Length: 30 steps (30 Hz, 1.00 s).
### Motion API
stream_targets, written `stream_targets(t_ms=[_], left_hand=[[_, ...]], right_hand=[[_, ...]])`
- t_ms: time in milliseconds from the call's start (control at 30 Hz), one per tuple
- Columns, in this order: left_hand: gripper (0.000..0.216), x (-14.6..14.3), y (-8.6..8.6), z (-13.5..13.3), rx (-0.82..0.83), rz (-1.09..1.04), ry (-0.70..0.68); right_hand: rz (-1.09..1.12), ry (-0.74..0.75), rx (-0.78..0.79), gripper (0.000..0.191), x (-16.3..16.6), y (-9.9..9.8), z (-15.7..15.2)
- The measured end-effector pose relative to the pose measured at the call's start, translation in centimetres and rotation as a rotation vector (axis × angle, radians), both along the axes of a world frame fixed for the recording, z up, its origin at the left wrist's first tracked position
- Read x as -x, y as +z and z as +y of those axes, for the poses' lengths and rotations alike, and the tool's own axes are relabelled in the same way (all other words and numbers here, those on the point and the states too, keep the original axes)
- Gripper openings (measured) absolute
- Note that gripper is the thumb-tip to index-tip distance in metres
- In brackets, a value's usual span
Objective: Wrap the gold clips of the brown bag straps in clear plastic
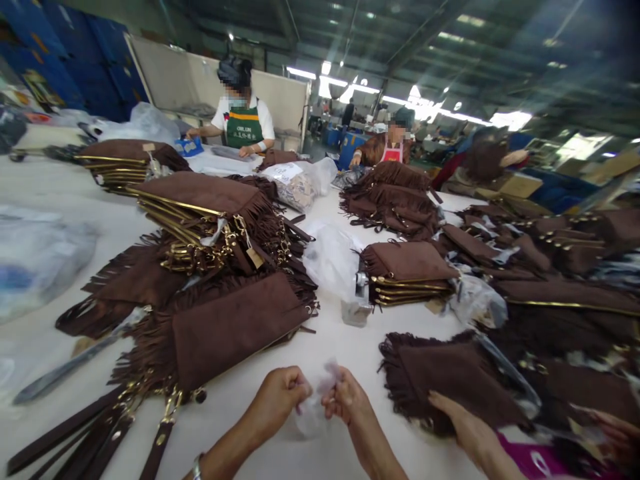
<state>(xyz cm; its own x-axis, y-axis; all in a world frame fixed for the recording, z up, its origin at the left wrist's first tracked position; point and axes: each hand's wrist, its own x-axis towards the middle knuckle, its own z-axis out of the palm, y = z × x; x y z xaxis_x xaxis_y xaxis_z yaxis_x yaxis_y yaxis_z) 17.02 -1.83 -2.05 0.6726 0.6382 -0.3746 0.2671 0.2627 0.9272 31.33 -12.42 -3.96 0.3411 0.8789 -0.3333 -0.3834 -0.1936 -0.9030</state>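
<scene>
Fingers of left hand (278, 398) and right hand (346, 399) pinch a small clear plastic piece (315, 400), possibly a bag, above the white table (345, 347). Brown fringed bags (230, 327) lie stacked beyond. Farther back, aproned workers (243, 120) stand under roof lights.

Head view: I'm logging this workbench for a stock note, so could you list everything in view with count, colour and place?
Fringed bags: many, brown suede with gold trim, stacked and spread over the table.
Straps: several, dark brown, lower left.
Clear plastic bags: several, see-through, centre and left edge.
Table: one, white, fills the view.
Co-workers: two across the table, green and red aprons.
Another person's hand: one, lower right, on a fringed bag.
Small plastic piece: one, clear, between both hands.
Left hand: closed grip on the small plastic piece.
Right hand: closed grip on it too.
</scene>
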Motion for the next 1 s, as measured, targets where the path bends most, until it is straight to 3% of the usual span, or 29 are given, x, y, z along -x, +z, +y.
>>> stream_targets(t_ms=[100, 200, 300, 400, 500, 667, 833, 1000], left_hand=[[0.014, 1.1, 1.3, -0.3, -0.020, 0.006, -0.022], [0.008, 3.4, 3.1, -0.5, -0.005, 0.034, -0.051], [0.009, 7.7, 4.2, -0.6, -0.016, 0.090, -0.065], [0.009, 13.4, 4.4, -1.1, -0.022, 0.166, -0.010], [0.016, 19.0, 3.9, -2.4, 0.005, 0.214, 0.116], [0.047, 25.9, 3.0, -5.9, -0.078, 0.174, 0.262], [0.050, 30.4, 0.8, -8.8, 0.022, 0.188, 0.293], [0.048, 33.8, -2.4, -9.3, 0.106, 0.098, 0.390]], right_hand=[[-0.127, -0.022, 0.018, 0.037, 0.6, 1.4, 0.5], [-0.188, -0.061, 0.030, 0.033, 0.5, 3.3, 1.0], [-0.184, -0.006, 0.037, 0.029, 0.6, 4.4, 0.9], [-0.186, 0.080, 0.087, 0.030, 2.0, 4.1, 0.9], [-0.243, 0.219, 0.146, 0.031, 4.8, 3.0, 1.3], [-0.355, 0.414, 0.161, 0.033, 11.3, 1.4, 2.4], [-0.545, 0.557, 0.105, 0.038, 15.7, 0.8, 3.0], [-0.465, 0.596, 0.091, 0.029, 16.9, 0.5, 3.0]])
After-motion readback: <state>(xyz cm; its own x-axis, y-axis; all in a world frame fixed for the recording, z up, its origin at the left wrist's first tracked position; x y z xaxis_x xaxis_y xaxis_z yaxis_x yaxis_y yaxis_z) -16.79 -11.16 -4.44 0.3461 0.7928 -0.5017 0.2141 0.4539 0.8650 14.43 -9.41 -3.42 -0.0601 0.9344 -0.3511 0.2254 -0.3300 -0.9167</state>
